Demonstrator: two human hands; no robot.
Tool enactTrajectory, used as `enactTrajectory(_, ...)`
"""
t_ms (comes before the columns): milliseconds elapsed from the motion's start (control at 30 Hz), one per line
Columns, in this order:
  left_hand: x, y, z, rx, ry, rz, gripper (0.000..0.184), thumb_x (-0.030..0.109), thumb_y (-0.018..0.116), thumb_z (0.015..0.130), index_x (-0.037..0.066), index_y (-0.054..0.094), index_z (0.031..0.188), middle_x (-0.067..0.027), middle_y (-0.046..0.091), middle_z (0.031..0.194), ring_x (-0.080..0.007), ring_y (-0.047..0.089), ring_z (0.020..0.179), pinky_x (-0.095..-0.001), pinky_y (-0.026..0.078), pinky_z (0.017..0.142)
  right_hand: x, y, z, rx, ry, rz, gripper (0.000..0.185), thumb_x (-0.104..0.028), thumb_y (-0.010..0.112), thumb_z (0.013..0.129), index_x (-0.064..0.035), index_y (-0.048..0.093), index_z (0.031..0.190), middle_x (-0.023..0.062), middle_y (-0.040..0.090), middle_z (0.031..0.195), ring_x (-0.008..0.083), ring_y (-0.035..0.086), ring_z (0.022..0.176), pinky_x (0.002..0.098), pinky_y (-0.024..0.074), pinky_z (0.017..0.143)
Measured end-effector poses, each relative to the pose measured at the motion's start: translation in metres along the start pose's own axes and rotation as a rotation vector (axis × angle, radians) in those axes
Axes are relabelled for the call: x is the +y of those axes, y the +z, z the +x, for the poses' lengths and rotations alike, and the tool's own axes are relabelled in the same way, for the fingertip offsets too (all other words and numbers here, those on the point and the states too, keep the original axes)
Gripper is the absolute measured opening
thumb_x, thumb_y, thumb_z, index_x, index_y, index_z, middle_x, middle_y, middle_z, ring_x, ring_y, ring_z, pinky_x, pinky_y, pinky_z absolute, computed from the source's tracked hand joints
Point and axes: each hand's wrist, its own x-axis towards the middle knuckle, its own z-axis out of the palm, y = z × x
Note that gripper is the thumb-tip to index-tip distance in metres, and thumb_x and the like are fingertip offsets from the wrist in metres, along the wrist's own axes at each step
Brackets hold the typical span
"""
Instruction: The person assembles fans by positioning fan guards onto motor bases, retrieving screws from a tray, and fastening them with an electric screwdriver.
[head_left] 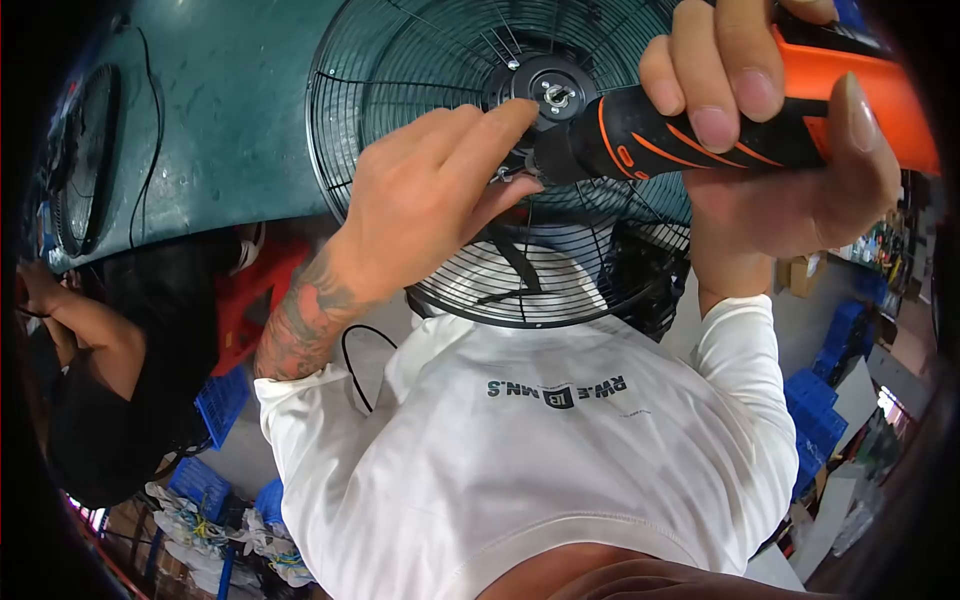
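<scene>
A round black wire fan guard (390, 110) with a dark motor hub at its middle stands on the green table (235, 120). Across the hub lies the nose of an orange and black power screwdriver (700, 135), and my right hand (775, 210) is wrapped round its body. My left hand (415, 185) is closed at the tool's tip, index finger and thumb on either side of it. A small metal piece shows near those fingertips, but what they grip is too hidden to name.
At the left, another round black fan part (85, 160) lies on the table beside a black cable (150, 130). A person in black (130, 370) is at the table's left edge, near a red stool (250, 300). Blue crates (815, 410) stand at the lower right.
</scene>
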Motion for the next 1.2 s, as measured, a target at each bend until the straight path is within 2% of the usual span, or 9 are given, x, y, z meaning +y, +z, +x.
enactTrajectory(267,-0.005,-0.003,-0.005,0.049,0.194,0.233,0.068,0.031,0.093,0.066,0.002,0.067,0.121,-0.0062,0.062,0.079,-0.0199,0.057,0.061,-0.0325,0.048,0.055,-0.005,0.0,-0.007,-0.011,0.011,-0.13,0.046,-0.038,0.066,0.095,-0.0097,0.05,0.129,0.0069,0.06,0.08,0.0215,0.063,0.065,0.0395,0.0534,0.066)
enactTrajectory(367,-0.006,-0.008,0.005,0.161,0.177,0.009,0.078,0.039,0.096,0.06,0.002,0.067,0.123,-0.0021,0.055,0.074,-0.0156,0.054,0.059,-0.0304,0.044,0.053,-0.001,-0.008,-0.007,-0.013,0.017,-0.176,0.048,-0.035,0.072,0.093,-0.0087,0.05,0.126,0.0079,0.06,0.079,0.022,0.063,0.065,0.0392,0.0535,0.067)
enactTrajectory(467,-0.014,-0.03,0.0,0.266,-0.126,-0.017,0.062,0.023,0.091,0.077,0.0,0.065,0.128,0.0037,0.053,0.076,-0.0075,0.043,0.056,-0.0246,0.038,0.053,0.011,-0.02,-0.007,-0.053,0.011,-0.26,0.049,-0.03,0.078,0.09,-0.0076,0.049,0.123,0.0087,0.06,0.078,0.0223,0.062,0.066,0.0387,0.0538,0.068)
enactTrajectory(533,-0.026,-0.034,-0.003,0.485,-0.552,-0.299,0.043,0.006,0.071,0.091,-0.004,0.063,0.132,-0.0007,0.057,0.083,-0.0073,0.043,0.06,-0.0238,0.039,0.057,0.013,-0.001,-0.006,-0.013,0.003,-0.429,0.047,-0.022,0.08,0.088,-0.0067,0.048,0.119,0.0091,0.059,0.078,0.021,0.061,0.067,0.0378,0.0544,0.069)
enactTrajectory(633,-0.061,-0.055,-0.013,0.509,-0.591,-0.837,0.041,0.001,0.056,0.097,-0.01,0.056,0.136,-0.0108,0.064,0.1,-0.0068,0.045,0.067,-0.0222,0.04,0.061,0.022,-0.01,-0.007,0.04,-0.005,-0.525,0.046,-0.02,0.079,0.089,-0.0057,0.047,0.119,0.0094,0.058,0.078,0.02,0.06,0.067,0.0366,0.0548,0.069)
enactTrajectory(867,-0.058,-0.062,-0.023,0.449,-0.685,-0.863,0.048,0.006,0.048,0.101,-0.015,0.045,0.144,-0.0266,0.063,0.13,-0.0055,0.045,0.068,-0.0194,0.039,0.061,0.034,-0.009,-0.001,0.029,0.044,-0.608,0.042,-0.018,0.077,0.088,-0.0024,0.049,0.115,0.0106,0.058,0.078,0.0182,0.061,0.065,0.0333,0.054,0.064)
enactTrajectory(1033,-0.075,-0.067,-0.035,0.471,-0.591,-1.228,0.047,0.017,0.043,0.107,-0.013,0.046,0.143,-0.0024,0.055,0.079,-0.004,0.035,0.055,-0.0212,0.031,0.047,0.035,-0.004,0.001,0.027,0.063,-0.662,0.041,-0.018,0.076,0.088,-0.002,0.049,0.114,0.0109,0.058,0.078,0.018,0.06,0.064,0.0326,0.053,0.062)
enactTrajectory(1133,-0.072,-0.062,-0.033,0.464,-0.687,-1.209,0.043,0.022,0.044,0.108,-0.011,0.054,0.133,0.0041,0.033,0.067,-0.0037,0.031,0.053,-0.0223,0.025,0.045,0.036,-0.003,0.003,0.05,0.106,-0.657,0.039,-0.018,0.075,0.088,-0.0019,0.049,0.113,0.0108,0.058,0.078,0.0177,0.06,0.064,0.032,0.0525,0.062)
enactTrajectory(1200,-0.064,-0.055,-0.028,0.464,-0.682,-1.113,0.041,0.023,0.044,0.108,-0.01,0.06,0.126,0.005,0.035,0.067,-0.0035,0.03,0.054,-0.0219,0.022,0.046,0.038,-0.009,0.003,0.026,0.12,-0.636,0.039,-0.017,0.075,0.089,-0.002,0.048,0.112,0.011,0.058,0.078,0.0172,0.06,0.065,0.0317,0.0522,0.062)
